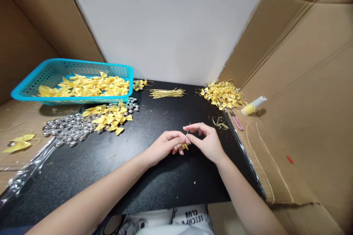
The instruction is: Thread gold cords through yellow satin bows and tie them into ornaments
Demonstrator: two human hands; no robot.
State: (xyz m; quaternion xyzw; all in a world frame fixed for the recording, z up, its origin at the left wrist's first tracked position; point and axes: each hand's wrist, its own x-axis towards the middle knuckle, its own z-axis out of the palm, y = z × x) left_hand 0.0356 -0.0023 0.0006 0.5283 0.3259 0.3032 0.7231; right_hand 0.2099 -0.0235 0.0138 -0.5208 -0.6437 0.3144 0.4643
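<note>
Both my hands meet over the front middle of the black table. My left hand (pixel 169 143) is closed, with a small yellow ribbon bow (pixel 185 147) showing beneath its fingertips; most of the bow is hidden. Thumb and fingers of my right hand (pixel 205 139) are bent in a pinch right beside the left fingertips. A thin, pale, needle-like piece (pixel 188 127) stands up between the two hands, at the right fingers. Whether it is a needle or a wire end is too fine to tell.
A blue basket (pixel 71 100) of yellow bows stands back left, with silver beads (pixel 72 128) and loose bows (pixel 111 117) before it. Gold ties (pixel 167 93) lie at the back. Right are a bow pile (pixel 223 94), pink cutter (pixel 237 122), thread spool (pixel 253 105) and cardboard wall (pixel 311 91).
</note>
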